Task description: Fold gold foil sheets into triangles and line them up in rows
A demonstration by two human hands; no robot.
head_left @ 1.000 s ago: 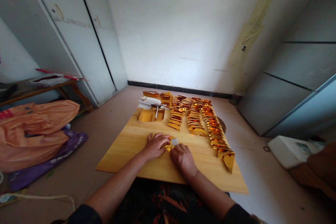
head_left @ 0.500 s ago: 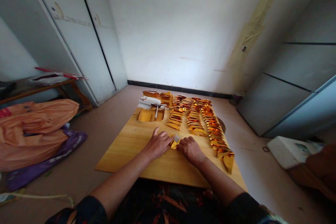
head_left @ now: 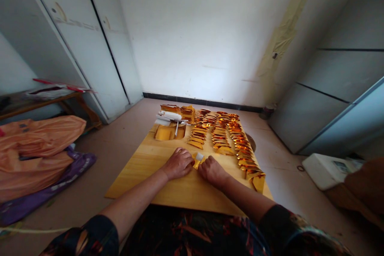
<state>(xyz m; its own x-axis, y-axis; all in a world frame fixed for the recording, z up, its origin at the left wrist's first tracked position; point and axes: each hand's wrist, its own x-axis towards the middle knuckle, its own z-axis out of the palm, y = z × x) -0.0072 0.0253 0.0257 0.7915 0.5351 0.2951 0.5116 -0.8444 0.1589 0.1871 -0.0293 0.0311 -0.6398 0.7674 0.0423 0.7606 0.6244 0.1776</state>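
Watching the middle of the frame, I see both hands closed in on one small gold foil piece [head_left: 198, 161] lying on the wooden board [head_left: 144, 168]. A second ago the left hand [head_left: 177, 163] lay flatter with its fingers stretched over the sheet, and the right hand [head_left: 212, 170] sat lower and nearer the body; now the two are knuckle to knuckle, fingers curled, each pinching an edge of the foil from its own side. A pale, silvery underside of the piece shows between them, so I judge a fold is being creased rather than a fresh sheet being laid out. The piece sits on the board just below the rows.

Above the hands, toward upper centre, the rows of folded gold pieces [head_left: 223, 136] run in overlapping lines, the rightmost line trailing down to the board's right edge. At the board's far left corner lies a stack of unfolded sheets [head_left: 168, 128] with white wrapping on top. An orange plastic bag [head_left: 36, 152] fills the left of the frame.
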